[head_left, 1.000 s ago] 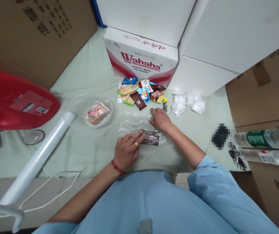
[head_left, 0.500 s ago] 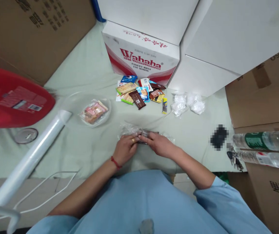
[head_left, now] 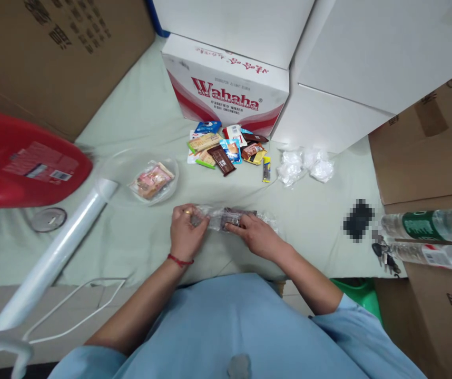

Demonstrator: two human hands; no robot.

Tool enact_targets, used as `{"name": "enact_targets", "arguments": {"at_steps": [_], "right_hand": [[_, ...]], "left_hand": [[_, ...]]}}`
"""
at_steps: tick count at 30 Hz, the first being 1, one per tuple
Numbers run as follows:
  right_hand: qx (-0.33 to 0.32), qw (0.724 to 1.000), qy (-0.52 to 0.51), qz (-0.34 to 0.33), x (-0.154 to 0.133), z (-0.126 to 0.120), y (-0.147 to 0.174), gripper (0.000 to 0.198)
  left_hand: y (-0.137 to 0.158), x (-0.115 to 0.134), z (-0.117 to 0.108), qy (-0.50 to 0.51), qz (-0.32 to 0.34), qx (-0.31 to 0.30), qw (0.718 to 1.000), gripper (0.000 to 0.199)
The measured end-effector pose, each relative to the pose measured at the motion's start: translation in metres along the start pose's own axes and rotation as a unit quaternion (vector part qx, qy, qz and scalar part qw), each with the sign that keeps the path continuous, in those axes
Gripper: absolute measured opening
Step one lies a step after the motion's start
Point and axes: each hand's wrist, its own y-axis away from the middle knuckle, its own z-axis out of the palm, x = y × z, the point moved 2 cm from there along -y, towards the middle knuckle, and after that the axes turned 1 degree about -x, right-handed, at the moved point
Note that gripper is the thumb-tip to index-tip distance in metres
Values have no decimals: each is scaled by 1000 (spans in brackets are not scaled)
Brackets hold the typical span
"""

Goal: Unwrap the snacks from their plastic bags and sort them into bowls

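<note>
A dark brown snack bar [head_left: 229,215] lies in crumpled clear plastic wrap [head_left: 213,220] on the cloth in front of me. My left hand [head_left: 186,231] pinches the wrap's left end between thumb and fingers. My right hand [head_left: 258,237] is closed over the bar's right part, its fingers pressing down on the bar and the wrap. More wrap [head_left: 270,223] spreads out beyond the right fingers. Farther off is a pile of wrapped snacks, with a brown packet [head_left: 222,159] at its front and a small yellow-and-dark stick packet [head_left: 266,169] beside it.
Left of the hands sits a clear plastic tub [head_left: 174,184] holding packets, near a roll of plastic film [head_left: 58,252] and a red container [head_left: 24,163]. Crumpled plastic bundles [head_left: 305,166], bottles [head_left: 439,225] and keys [head_left: 386,258] lie right. A Wahaba-style white-and-red carton [head_left: 226,87] stands behind.
My left hand has moved left, away from my right hand, drawing out the wrap's left end. More of the brown bar shows between the hands.
</note>
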Motion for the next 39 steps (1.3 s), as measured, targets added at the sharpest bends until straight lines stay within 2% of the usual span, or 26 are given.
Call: {"name": "enact_targets", "arguments": {"at_steps": [3, 6, 7, 9, 12, 13, 15, 17, 19, 21, 22, 25, 29, 32, 35, 37, 39], "right_hand": [[-7, 1000, 10, -5, -3, -1, -1, 55], [5, 1000, 5, -9, -6, -3, 3, 41], [14, 1000, -4, -8, -7, -4, 6, 35], [31, 999, -42, -13, -7, -5, 17, 29], [47, 989, -141, -23, 1, -6, 42, 26], [65, 982, -178, 0, 7, -5, 50, 26], [142, 959, -218, 109, 23, -2, 63, 28], [245, 920, -183, 244, 41, 1, 71, 31], [304, 890, -111, 321, 52, 5, 71, 43], [297, 894, -73, 329, 57, 6, 65, 48], [281, 903, -75, 317, 56, 6, 62, 42], [239, 920, -131, 283, 46, -5, 53, 20], [213, 920, -186, 272, 21, -26, 31, 20], [176, 946, -143, 232, -4, -30, -2, 18], [106, 965, -75, 228, -23, -22, -34, 22], [84, 971, -45, 220, -31, -16, -45, 28], [90, 978, -22, 189, -38, -11, -50, 32]], "left_hand": [[9, 32, 2, 82, 60, -44, 994, 17], [17, 59, 13, 100, 162, -135, 972, 8], [20, 63, 19, 92, 185, -164, 965, 4], [25, 63, 31, 52, 224, -202, 952, 18], [35, 53, 43, -39, 273, -205, 939, 34], [38, 49, 46, -69, 287, -202, 934, 38], [43, 45, 48, -116, 310, -196, 923, 45], [46, 44, 49, -140, 326, -193, 915, 49], [48, 45, 49, -148, 337, -189, 910, 50], [50, 47, 48, -156, 340, -181, 910, 49], [50, 48, 47, -161, 338, -176, 910, 50], [53, 48, 44, -177, 325, -166, 914, 51], [54, 48, 43, -179, 333, -170, 910, 50], [51, 47, 47, -173, 341, -192, 904, 42], [45, 41, 46, -141, 343, -225, 901, 34], [42, 32, 36, -89, 341, -238, 905, 33], [42, 19, 21, -22, 323, -238, 916, 39]]}}
